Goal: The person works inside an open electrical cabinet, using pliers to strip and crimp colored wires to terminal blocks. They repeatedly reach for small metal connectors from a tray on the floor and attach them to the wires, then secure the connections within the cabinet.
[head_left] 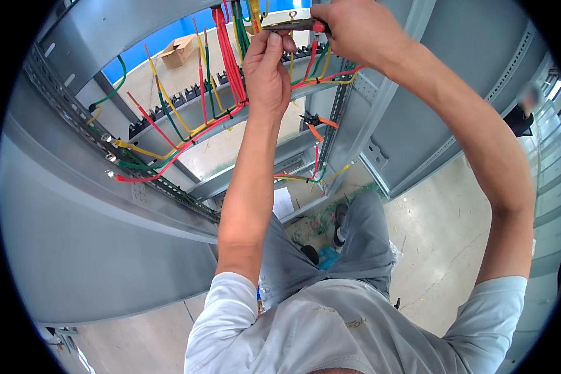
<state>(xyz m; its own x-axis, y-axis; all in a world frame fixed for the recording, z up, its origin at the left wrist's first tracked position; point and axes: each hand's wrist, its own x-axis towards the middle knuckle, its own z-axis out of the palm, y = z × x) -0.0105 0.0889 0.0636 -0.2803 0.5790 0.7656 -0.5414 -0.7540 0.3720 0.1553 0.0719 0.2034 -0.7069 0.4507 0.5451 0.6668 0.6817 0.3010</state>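
At the top of the view, inside the grey metal cabinet (81, 249), we see a hand tool (293, 25) with a red grip, held level among the hanging wires. Our right hand (349, 28) is closed around its handle end. Our left hand (267, 68) reaches up just beside it, fingertips pinched together at the tool's underside; what they pinch is too small to tell. Just left of that hand hangs a bundle of red wires (229, 56), with yellow wires (168, 103) and green ones fanning out along the cross rail (187, 134). Orange-handled cutters (318, 121) rest on a lower rail. Beyond the frame, a cardboard box (177, 50) sits on the floor.
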